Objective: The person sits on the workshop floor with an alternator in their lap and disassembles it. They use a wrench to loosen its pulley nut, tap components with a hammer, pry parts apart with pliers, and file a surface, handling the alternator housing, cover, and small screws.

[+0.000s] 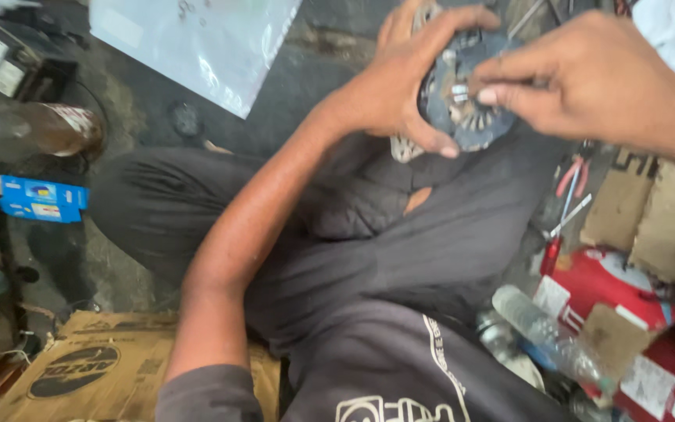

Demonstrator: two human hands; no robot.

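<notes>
— Where's the motor part (pixel 462 98)?
— Above the lap; the left hand (pixel 400 86) grips its rim, the right hand (pixel 580 74) pinches its centre.
— Any containers?
— A brownish bottle (pixel 37 129) lying left, contents unclear; a clear bottle (pixel 544 332) right.

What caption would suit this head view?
Left hand grips a round motor part while right hand pinches its centre.

- Dark, stained concrete floor (pixel 322 70), grimy.
- Clear plastic sheet (pixel 197 39) lying flat, top centre.
- Brown-tinted plastic bottle (pixel 37 129) on its side, left.
- Small blue cardboard box (pixel 41 199) just below it.
- Flattened brown cardboard carton (pixel 80 367), bottom left.
- Red-handled screwdriver (pixel 560 234), red-handled pliers (pixel 572 176), right.
</notes>
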